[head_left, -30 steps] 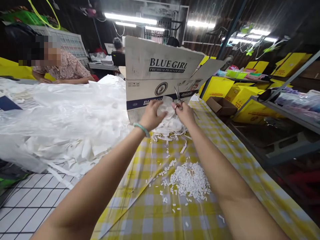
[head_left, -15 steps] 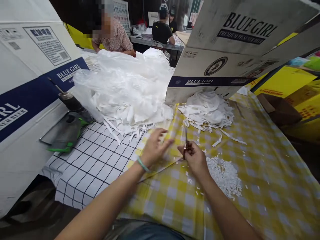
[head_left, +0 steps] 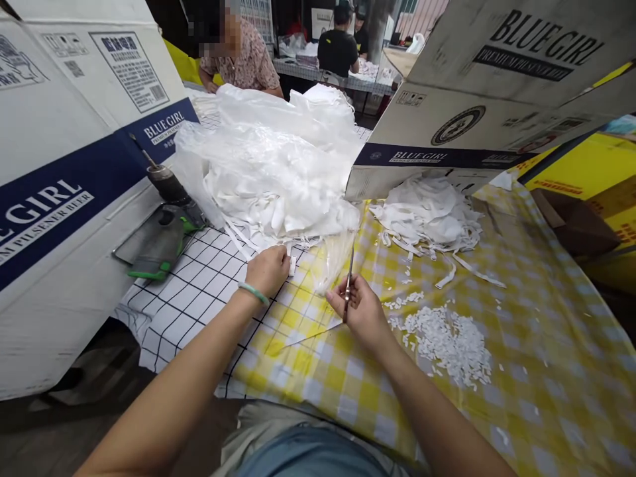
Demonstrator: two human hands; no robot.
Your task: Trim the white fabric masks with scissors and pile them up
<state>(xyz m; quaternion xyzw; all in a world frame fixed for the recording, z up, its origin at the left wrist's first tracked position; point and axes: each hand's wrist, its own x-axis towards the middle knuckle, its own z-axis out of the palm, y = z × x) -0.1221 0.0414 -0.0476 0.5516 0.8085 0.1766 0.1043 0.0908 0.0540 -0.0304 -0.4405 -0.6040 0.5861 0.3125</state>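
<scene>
From the head camera: the right hand [head_left: 365, 311] is wrapped round the scissors [head_left: 348, 288], blades pointing away from the body, just above the yellow-checked worktop [head_left: 561, 377]! A thin, clear plastic corner [head_left: 330, 262] dangles right by that thumb; touching or only close, can't call it. Over to the left hand [head_left: 267, 271], green bangle [head_left: 254, 293] on the wrist, knuckles up, fingers curled at the near edge of the big white heap [head_left: 283, 179]. A white strap end [head_left: 293, 265] pokes out beside the fingertips; whether it's pinched, the view won't say. Right of the scissors, a smaller white pile [head_left: 427, 212] sits against the right-hand carton [head_left: 491, 149], with tiny white clippings [head_left: 450, 344] scattered nearer the body. Far left, a drill [head_left: 161, 238] lies beside the other carton [head_left: 64, 99].
</scene>
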